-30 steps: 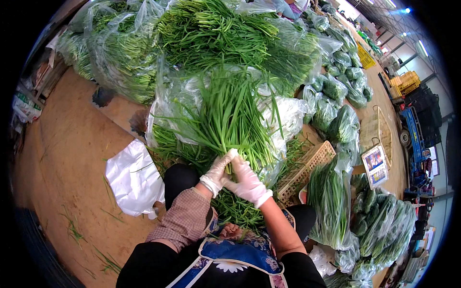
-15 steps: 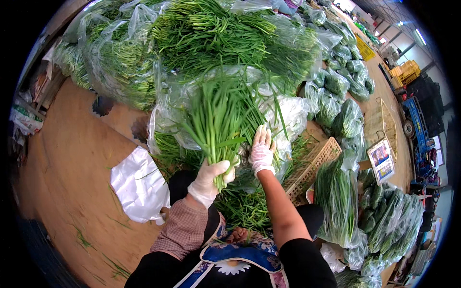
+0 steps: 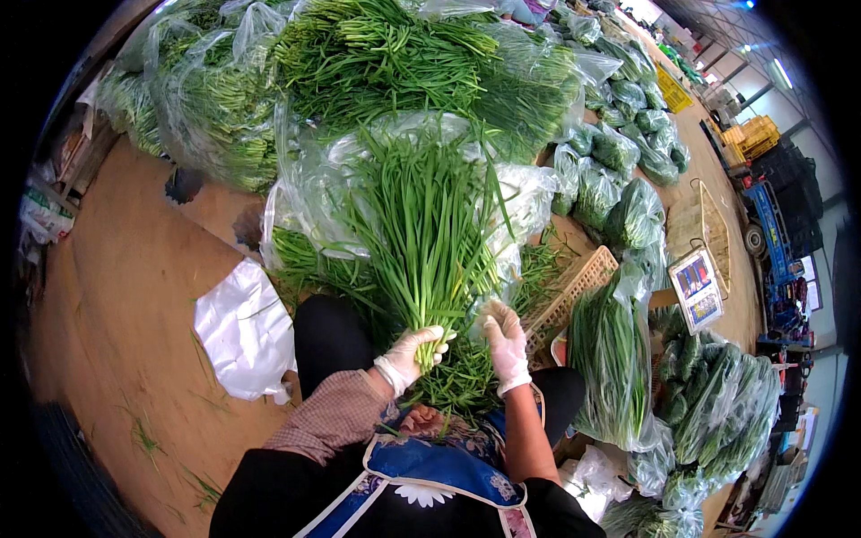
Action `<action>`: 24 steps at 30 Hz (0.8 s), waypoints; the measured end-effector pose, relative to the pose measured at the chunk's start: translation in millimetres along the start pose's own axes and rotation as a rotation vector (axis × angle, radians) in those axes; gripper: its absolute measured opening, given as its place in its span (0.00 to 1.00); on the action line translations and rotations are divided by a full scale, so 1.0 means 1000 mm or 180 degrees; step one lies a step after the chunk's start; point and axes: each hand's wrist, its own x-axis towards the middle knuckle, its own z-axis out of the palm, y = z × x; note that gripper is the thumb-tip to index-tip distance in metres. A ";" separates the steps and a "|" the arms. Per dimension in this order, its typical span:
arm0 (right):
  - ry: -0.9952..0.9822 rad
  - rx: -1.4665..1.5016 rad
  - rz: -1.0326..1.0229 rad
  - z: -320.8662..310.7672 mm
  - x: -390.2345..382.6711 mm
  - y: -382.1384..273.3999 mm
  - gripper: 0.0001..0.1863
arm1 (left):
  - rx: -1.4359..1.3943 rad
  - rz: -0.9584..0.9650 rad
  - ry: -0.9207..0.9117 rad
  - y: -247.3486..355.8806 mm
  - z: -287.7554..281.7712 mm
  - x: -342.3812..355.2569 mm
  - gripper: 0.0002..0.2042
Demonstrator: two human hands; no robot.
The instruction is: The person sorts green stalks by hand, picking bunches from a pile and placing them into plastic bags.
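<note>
- Nearest the lower edge of the head view, the person's dark-clad lap and blue-trimmed apron (image 3: 421, 475) fill the foreground, with both gloved forearms reaching forward over a loose heap of green stalks between the knees.
- Left hand in a white glove (image 3: 414, 351): its grip is pressed together around the cut ends of the fanned bunch of long green chive-like stalks (image 3: 429, 242), holding it upright over the lap. A second ago both hands clasped these ends together; now the left carries the bunch alone.
- Right hand in a white glove (image 3: 504, 341): it has come off the stems and now sits just beside them, fingers loosely spread, pinching nothing that I can see. Judging by that, the gathering seems done and this hand is free for tidying or tying.
- Left of the knee, a crumpled white plastic sheet (image 3: 244, 327) lies on the brown floor (image 3: 117, 305).
- Right of the bunch, a woven cane basket (image 3: 574, 291) sits beside a clear bag of greens (image 3: 614, 359).
- Farther off, large clear plastic bags stuffed with green stalks (image 3: 395, 63) pile across the top.
</note>
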 end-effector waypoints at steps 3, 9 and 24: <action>0.0086 -0.0056 -0.0206 0.007 -0.014 -0.003 0.16 | 0.0112 0.0062 -0.0087 0.003 0.005 -0.003 0.17; -0.0254 -0.0534 0.0023 0.019 -0.010 -0.030 0.14 | -0.0135 0.0168 -0.0051 0.003 0.013 -0.027 0.25; -0.1341 -0.3063 -0.0970 0.036 -0.004 -0.033 0.07 | 0.0371 0.0249 0.0237 -0.003 -0.009 -0.017 0.14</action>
